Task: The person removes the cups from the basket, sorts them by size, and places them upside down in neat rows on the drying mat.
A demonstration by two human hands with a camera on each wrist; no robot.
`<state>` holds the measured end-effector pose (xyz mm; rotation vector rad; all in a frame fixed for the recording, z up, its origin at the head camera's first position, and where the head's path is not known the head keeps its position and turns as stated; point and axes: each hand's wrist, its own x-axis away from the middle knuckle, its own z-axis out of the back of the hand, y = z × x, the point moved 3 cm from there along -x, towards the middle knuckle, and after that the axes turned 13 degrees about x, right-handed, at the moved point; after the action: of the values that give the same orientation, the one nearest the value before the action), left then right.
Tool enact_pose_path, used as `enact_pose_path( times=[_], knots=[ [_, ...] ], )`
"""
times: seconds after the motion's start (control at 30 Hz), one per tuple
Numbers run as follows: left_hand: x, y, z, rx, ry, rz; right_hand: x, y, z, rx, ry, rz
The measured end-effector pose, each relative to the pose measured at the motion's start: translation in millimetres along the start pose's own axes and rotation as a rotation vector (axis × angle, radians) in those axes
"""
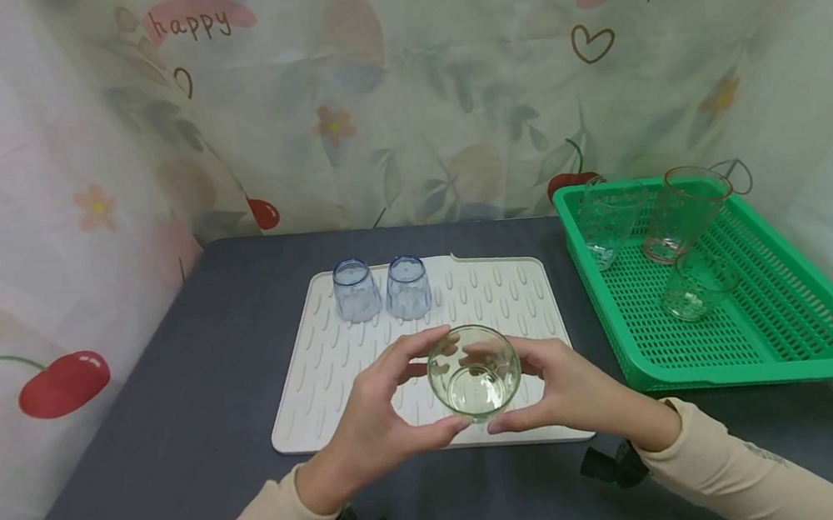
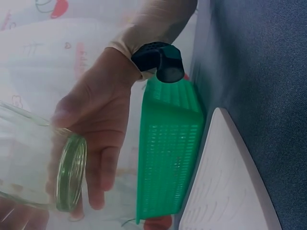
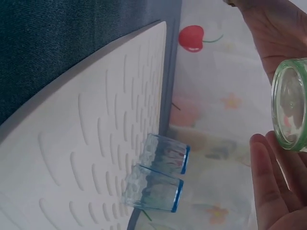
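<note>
A clear drinking glass with a greenish tint is held above the front part of a white ridged drying mat. My left hand grips its left side, thumb near the front and fingers behind. From the other side my right hand holds the same glass with thumb and fingers. The glass's mouth faces up toward the head camera, and its thick base shows in the left wrist view. Two blue-tinted glasses stand side by side, bottoms up, at the mat's back left.
To the right, a green plastic basket holds a tall clear glass, a pink-rimmed glass mug and a shorter glass lying tilted. Dark cloth covers the table. A printed curtain hangs behind and at both sides.
</note>
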<state>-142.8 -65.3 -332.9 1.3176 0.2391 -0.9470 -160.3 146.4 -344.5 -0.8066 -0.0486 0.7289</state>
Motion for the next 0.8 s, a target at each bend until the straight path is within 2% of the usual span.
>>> enact_pose_path(
  times=[0.17,0.43,0.6,0.8],
  knots=[
    [-0.2,0.7,-0.5,0.012,-0.002,-0.004,1.1,2,-2,-0.003,-0.003,-0.005],
    [2.1,-0.6,2.6,0.040,-0.023,0.024,3.0,1,1,0.027,0.016,-0.007],
    [2.0,-1.8,7.7,0.048,-0.028,0.021,4.3,-1,8,0.037,0.068,0.040],
    [1.4,1.0,18.2,0.042,-0.039,0.016,5.4,0,15,0.001,0.111,0.084]
  ],
)
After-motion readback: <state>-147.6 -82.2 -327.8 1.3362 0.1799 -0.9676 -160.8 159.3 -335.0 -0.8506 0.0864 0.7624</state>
